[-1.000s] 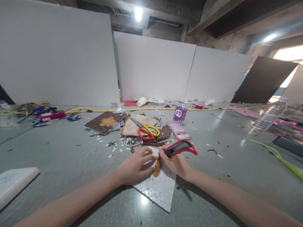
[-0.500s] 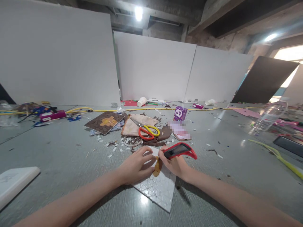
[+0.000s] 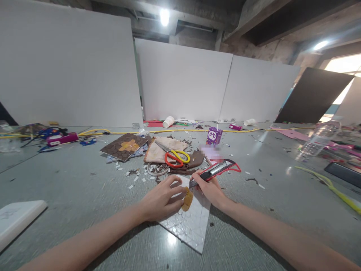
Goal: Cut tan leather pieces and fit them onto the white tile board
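White partition boards stand along the far edge of a grey table. A yellow cable runs across the table in front of them.

A silver sheet with a triangle pattern lies flat on the near part of the table, directly ahead of the person. The left hand rests palm down on its upper left part, fingers spread and pressing, closed on nothing. A small ochre piece lies on the sheet just beside the left fingertips.

The right hand is wrapped around a red and black utility knife, held firmly with the handle tilted up and away to the right. The blade end points down toward the sheet's top edge near the ochre piece; whether the tip touches the sheet cannot be made out.

Beyond the hands lie scissors with red and yellow handles on beige cloth, a purple drink carton standing upright, and a brown patterned card. Small paper scraps are scattered near them.
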Tool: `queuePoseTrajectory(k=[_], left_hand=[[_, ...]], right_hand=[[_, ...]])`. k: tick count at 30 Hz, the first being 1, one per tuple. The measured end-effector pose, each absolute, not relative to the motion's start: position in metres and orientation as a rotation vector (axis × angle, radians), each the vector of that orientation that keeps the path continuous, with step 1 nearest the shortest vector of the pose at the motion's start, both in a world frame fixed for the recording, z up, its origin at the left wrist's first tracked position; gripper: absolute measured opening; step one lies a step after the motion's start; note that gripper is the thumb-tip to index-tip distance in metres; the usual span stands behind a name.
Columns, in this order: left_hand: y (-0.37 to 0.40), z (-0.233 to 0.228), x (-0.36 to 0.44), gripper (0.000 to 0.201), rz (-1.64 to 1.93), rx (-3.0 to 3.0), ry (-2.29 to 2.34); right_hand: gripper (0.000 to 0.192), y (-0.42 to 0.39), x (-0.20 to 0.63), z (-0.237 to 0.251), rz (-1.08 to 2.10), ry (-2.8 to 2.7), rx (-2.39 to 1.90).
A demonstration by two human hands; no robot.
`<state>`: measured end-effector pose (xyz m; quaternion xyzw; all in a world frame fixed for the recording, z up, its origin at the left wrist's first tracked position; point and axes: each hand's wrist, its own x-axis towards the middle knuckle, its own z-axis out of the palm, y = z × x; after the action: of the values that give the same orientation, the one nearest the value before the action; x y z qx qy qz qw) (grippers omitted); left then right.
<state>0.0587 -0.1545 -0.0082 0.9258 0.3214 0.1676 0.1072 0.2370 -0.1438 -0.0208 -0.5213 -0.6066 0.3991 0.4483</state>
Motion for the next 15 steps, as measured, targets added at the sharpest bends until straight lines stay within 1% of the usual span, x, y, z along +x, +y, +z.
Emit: queuePoseTrajectory(k=[5, 8, 11, 15], left_hand=[[-0.154, -0.009, 0.059, 0.02, 0.542, 2.65, 0.987], [-0.154, -0.009, 0.059, 0.022, 0.544, 2.608, 1.012], [-0.154, -0.007, 0.06, 0.02, 0.535, 2.591, 1.009], [-0.155, -0.006, 0.061, 0.016, 0.529, 2.589, 1.016]], right_hand=[[0.026, -0.14, 0.239, -0.026, 1.052, -1.434, -1.245], [0.025, -0.137, 0.241, -0.02, 1.083, -1.338, -1.176], [0.022, -0.135, 0.243, -0.011, 1.267, -1.241, -1.023], [0.028, -0.135, 0.244, -0.009, 1.469, -1.235, -0.933]])
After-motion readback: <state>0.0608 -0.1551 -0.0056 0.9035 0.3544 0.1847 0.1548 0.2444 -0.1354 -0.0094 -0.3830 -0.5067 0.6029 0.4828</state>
